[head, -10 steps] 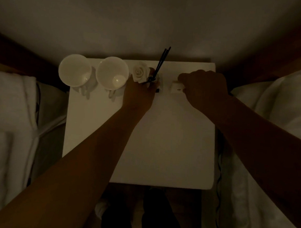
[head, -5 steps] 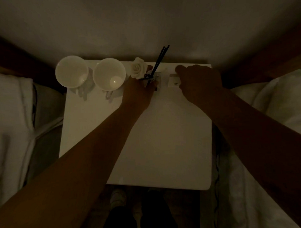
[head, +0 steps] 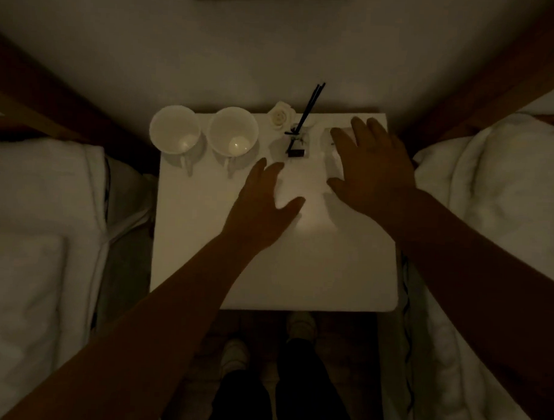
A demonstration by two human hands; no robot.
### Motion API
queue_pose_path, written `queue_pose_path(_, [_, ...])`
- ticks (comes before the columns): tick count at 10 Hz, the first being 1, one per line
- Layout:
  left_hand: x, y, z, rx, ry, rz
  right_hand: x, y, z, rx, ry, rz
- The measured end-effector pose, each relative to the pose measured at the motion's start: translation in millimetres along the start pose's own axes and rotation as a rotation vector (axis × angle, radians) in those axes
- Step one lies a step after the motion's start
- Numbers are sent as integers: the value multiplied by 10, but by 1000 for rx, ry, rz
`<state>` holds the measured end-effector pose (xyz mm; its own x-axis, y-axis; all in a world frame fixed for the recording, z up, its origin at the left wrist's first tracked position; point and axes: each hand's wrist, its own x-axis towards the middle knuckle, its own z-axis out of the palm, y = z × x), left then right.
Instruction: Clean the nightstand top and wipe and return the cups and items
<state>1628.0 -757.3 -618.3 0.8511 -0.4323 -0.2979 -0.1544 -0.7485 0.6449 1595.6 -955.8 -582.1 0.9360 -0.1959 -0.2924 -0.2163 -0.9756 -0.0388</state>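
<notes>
Both hands spread flat, holding nothing; left hand sits just near-side of the reed diffuser; right hand overlaps a pale item, unidentifiable; cups further left.

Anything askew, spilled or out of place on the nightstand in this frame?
Nothing stands out. Two white cups, a white rose and a reed diffuser stand upright in a row along the nightstand's back edge. Both hands are open; no spill visible in the dim light.
</notes>
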Motion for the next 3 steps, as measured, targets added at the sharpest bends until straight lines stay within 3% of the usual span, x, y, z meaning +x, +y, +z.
queue_pose_path(1, [-346,70,-399,-1,9,113,-281,-145,-191,56,-20,55])
queue_pose_path(3, [-820,452,-1416,139,85,241,-908,-516,-943,86,108,115])
